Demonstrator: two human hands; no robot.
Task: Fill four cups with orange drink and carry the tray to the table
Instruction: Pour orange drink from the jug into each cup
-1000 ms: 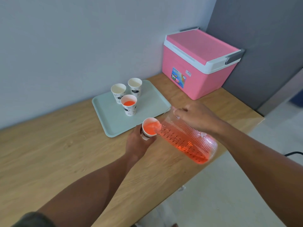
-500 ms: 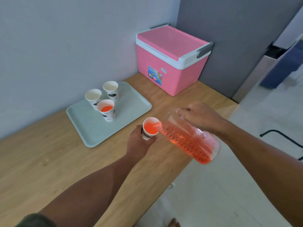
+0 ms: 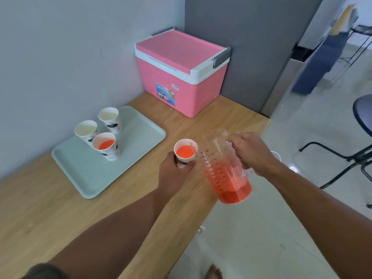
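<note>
— What do we have, biggest first?

— We see the wooden worktop (image 3: 50,214) running along the wall, its near edge cutting diagonally toward the tiled floor (image 3: 261,238). At its far end stands a pink cooler (image 3: 181,77) with a white rim and grey latches; it carries a colourful sticker on its front, too small for us to read.

— And the tray?

— The pale green tray (image 3: 124,158) lies flat by the wall, well inside the worktop's edge. On its far left part stand three paper cups: one with orange drink (image 3: 105,146), and two empty cups (image 3: 85,129) (image 3: 108,117) behind it. The right half of the tray is bare.

— The hands?

— Our right hand (image 3: 249,154) grips the handle of a clear ribbed jug (image 3: 225,170), held nearly upright beyond the worktop's edge, over the floor, about half full of orange drink. It has a printed measuring scale, but we cannot read its numbers. Our left hand (image 3: 175,174) is wrapped round a fourth cup (image 3: 185,152), filled with orange drink, held off the tray just beside the jug's spout.

— Room to move?

— Open worktop lies between that cup and the tray.
</note>
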